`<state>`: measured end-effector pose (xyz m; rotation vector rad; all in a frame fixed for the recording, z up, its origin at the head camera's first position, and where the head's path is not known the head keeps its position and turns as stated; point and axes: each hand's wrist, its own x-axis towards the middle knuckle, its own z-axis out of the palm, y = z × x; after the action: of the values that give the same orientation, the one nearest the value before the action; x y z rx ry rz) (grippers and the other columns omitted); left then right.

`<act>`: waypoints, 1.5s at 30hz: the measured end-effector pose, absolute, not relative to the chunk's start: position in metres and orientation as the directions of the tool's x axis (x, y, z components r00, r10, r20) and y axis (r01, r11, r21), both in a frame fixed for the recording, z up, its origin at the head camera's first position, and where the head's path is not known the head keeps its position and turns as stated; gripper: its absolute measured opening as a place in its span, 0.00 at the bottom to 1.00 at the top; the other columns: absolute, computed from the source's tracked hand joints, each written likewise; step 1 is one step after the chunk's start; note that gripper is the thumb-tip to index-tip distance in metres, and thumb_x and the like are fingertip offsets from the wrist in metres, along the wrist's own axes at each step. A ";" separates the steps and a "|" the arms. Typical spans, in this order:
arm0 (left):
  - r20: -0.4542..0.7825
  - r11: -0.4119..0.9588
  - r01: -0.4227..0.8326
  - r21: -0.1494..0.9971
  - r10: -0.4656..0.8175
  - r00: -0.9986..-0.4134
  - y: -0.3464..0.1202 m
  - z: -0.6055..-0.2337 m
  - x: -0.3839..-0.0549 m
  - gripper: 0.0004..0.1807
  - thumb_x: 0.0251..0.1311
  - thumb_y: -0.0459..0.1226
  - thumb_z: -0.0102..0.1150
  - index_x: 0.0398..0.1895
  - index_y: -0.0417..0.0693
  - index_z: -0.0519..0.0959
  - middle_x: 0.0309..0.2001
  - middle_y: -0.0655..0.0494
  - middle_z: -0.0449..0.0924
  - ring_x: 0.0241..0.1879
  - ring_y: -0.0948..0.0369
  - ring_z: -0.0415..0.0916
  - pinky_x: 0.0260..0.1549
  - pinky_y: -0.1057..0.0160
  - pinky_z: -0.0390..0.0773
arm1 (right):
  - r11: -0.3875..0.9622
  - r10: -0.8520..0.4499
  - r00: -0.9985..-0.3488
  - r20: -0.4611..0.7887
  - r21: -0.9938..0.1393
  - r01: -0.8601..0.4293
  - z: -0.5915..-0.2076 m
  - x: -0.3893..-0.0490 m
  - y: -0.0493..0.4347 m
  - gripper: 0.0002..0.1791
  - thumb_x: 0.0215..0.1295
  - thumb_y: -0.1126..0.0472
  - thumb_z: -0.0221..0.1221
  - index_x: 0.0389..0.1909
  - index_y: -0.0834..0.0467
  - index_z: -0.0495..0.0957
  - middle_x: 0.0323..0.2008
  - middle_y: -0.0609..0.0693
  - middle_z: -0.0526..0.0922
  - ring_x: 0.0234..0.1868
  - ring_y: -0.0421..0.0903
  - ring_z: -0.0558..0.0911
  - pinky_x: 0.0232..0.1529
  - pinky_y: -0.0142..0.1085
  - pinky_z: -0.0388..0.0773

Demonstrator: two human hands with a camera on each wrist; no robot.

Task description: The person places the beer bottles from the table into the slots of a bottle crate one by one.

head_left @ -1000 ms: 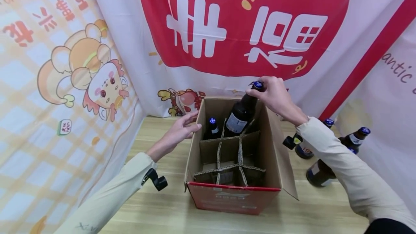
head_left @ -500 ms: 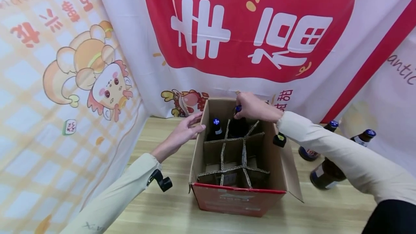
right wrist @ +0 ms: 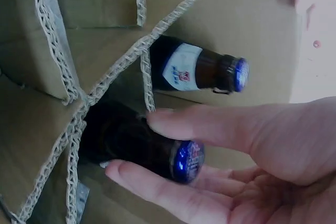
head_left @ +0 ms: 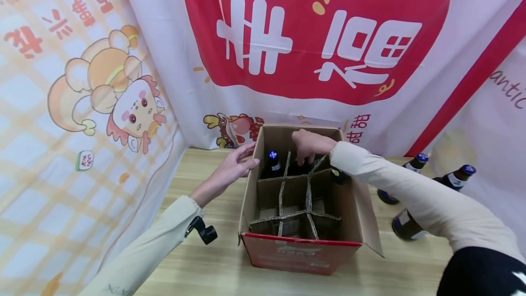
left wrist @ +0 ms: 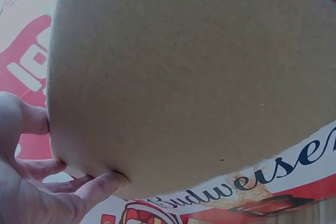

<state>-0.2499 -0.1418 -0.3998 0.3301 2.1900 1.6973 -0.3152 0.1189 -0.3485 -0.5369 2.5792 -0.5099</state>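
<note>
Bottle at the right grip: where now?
Right wrist view: the bottle is between thumb and fingers of the right grip, a divider away from the second bottle. Head view: far row, middle cell of the carton, right of that neighbour.

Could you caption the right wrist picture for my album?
A right hand holds a blue-capped bottle among cardboard dividers, with a second bottle in the next compartment.

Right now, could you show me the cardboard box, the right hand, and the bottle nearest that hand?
Cardboard box [head_left: 302, 257]: head view, on its red front wall.
Right hand [right wrist: 281, 158]: right wrist view, on the base of the thumb.
Nearest bottle [right wrist: 139, 142]: right wrist view, on its dark neck.
</note>
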 end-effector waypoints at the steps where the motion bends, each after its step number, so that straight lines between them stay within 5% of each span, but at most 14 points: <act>1: -0.132 0.256 -0.030 0.966 0.388 -0.912 -0.142 -0.400 -0.249 0.40 0.74 0.41 0.59 0.84 0.52 0.54 0.81 0.42 0.56 0.76 0.41 0.63 0.68 0.40 0.74 | 0.860 -0.438 -0.821 -0.367 -0.436 -0.264 -0.349 -0.314 0.118 0.10 0.54 0.75 0.71 0.31 0.64 0.78 0.26 0.56 0.81 0.29 0.62 0.89 0.26 0.41 0.88; 7: -0.137 0.268 -0.032 0.963 0.386 -0.912 -0.143 -0.401 -0.247 0.40 0.74 0.41 0.59 0.84 0.52 0.54 0.81 0.42 0.57 0.75 0.41 0.64 0.68 0.41 0.75 | 0.863 -0.453 -0.804 -0.386 -0.417 -0.286 -0.347 -0.318 0.120 0.13 0.60 0.72 0.70 0.24 0.61 0.74 0.22 0.54 0.76 0.29 0.60 0.90 0.27 0.40 0.89; 14: -0.136 0.289 -0.020 0.957 0.385 -0.913 -0.145 -0.397 -0.246 0.38 0.75 0.40 0.57 0.84 0.50 0.54 0.80 0.40 0.58 0.74 0.40 0.65 0.67 0.40 0.76 | 0.854 -0.493 -0.796 -0.352 -0.369 -0.366 -0.326 -0.324 0.123 0.05 0.67 0.67 0.68 0.33 0.65 0.86 0.31 0.59 0.88 0.31 0.57 0.89 0.37 0.45 0.90; 19: -0.141 0.280 -0.029 0.959 0.388 -0.911 -0.143 -0.398 -0.246 0.39 0.75 0.41 0.57 0.85 0.51 0.53 0.80 0.41 0.58 0.75 0.40 0.65 0.68 0.40 0.75 | 0.822 -0.515 -0.782 -0.351 -0.459 -0.336 -0.318 -0.324 0.135 0.06 0.72 0.65 0.65 0.42 0.66 0.84 0.37 0.62 0.87 0.34 0.56 0.87 0.41 0.46 0.89; 24: -0.142 0.278 -0.032 0.960 0.387 -0.911 -0.142 -0.399 -0.246 0.39 0.75 0.41 0.58 0.85 0.52 0.54 0.81 0.42 0.57 0.76 0.41 0.63 0.69 0.39 0.74 | 0.760 -0.502 -0.838 -0.215 -0.573 -0.308 -0.311 -0.319 0.158 0.09 0.74 0.65 0.63 0.44 0.69 0.84 0.39 0.63 0.88 0.38 0.60 0.89 0.40 0.44 0.91; 31: -0.134 0.274 -0.024 0.961 0.388 -0.912 -0.144 -0.398 -0.246 0.40 0.75 0.41 0.57 0.85 0.49 0.52 0.81 0.40 0.56 0.76 0.40 0.62 0.69 0.39 0.74 | 0.666 -0.362 -0.932 0.008 -0.697 -0.265 -0.315 -0.304 0.188 0.12 0.74 0.62 0.63 0.48 0.68 0.84 0.43 0.65 0.89 0.38 0.56 0.90 0.42 0.41 0.91; 38: -0.141 0.277 -0.030 0.960 0.388 -0.911 -0.144 -0.398 -0.247 0.40 0.75 0.42 0.58 0.85 0.53 0.53 0.81 0.42 0.57 0.76 0.40 0.62 0.69 0.38 0.73 | 0.634 -0.179 -0.948 0.263 -0.706 -0.316 -0.327 -0.288 0.219 0.15 0.75 0.55 0.63 0.50 0.63 0.85 0.44 0.62 0.90 0.44 0.57 0.90 0.41 0.27 0.86; 45: -0.132 0.274 -0.022 0.961 0.392 -0.911 -0.141 -0.399 -0.248 0.41 0.74 0.42 0.58 0.85 0.51 0.53 0.81 0.42 0.56 0.77 0.40 0.61 0.69 0.38 0.73 | 0.604 0.020 -0.927 0.375 -0.743 -0.288 -0.343 -0.282 0.243 0.19 0.76 0.52 0.62 0.53 0.63 0.84 0.47 0.63 0.89 0.40 0.37 0.87 0.41 0.18 0.81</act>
<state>-0.2478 -0.1411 -0.3992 0.3364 2.2066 1.6735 -0.2817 0.2434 -0.3426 -0.2701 3.1175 -1.5564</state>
